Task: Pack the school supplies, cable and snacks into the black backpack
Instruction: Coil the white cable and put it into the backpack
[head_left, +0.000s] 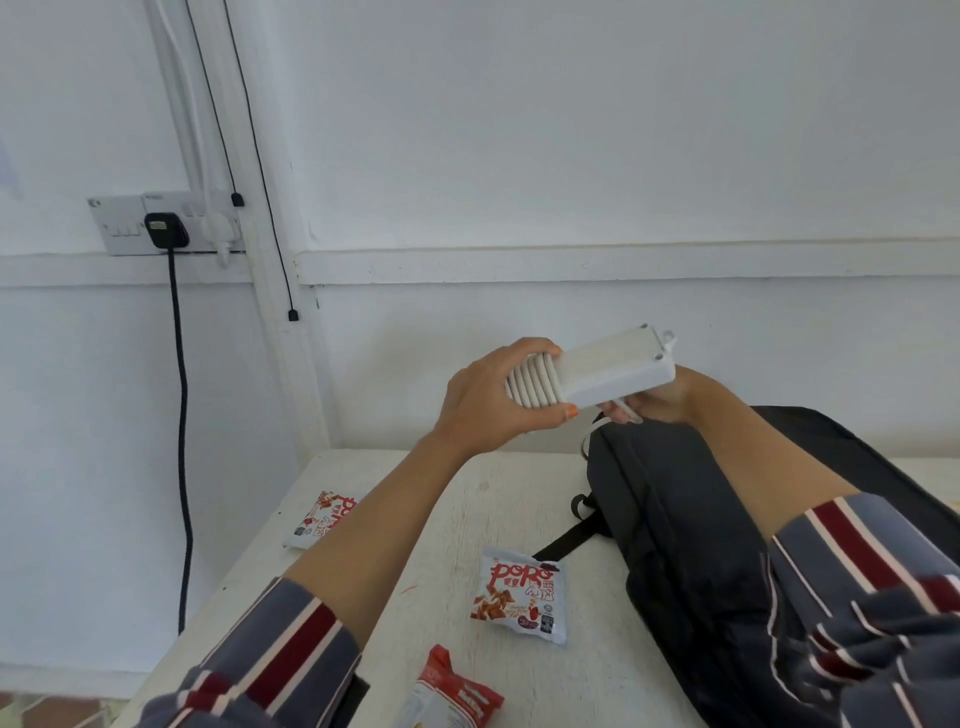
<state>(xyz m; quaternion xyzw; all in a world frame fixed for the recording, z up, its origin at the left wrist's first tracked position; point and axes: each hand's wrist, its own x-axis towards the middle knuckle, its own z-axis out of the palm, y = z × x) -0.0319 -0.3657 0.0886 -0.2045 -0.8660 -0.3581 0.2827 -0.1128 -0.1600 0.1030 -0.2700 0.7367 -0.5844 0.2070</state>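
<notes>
While both hands hold it up above the black backpack (691, 519), the white extension block (613, 371) looks like a rigid plastic box, moderately heavy for its size, with its cable (532, 382) wound in tight coils around one end. The left hand (493, 400) wraps its fingers (535, 347) closed over those coils, thumb underneath, which keeps the springy cord from unwinding. The right hand (652, 397) sits under the far end, fingers curled shut on the loose tail of the cable, though the block hides most of them. The smooth casing may be slippery, so gripping across the coiled section seems safest. The backpack lies on the bench (415, 519), soft and slack. Three snack packets (519, 600) remain on the bench, light and crinkly, probably crushable, best picked up by an edge.
</notes>
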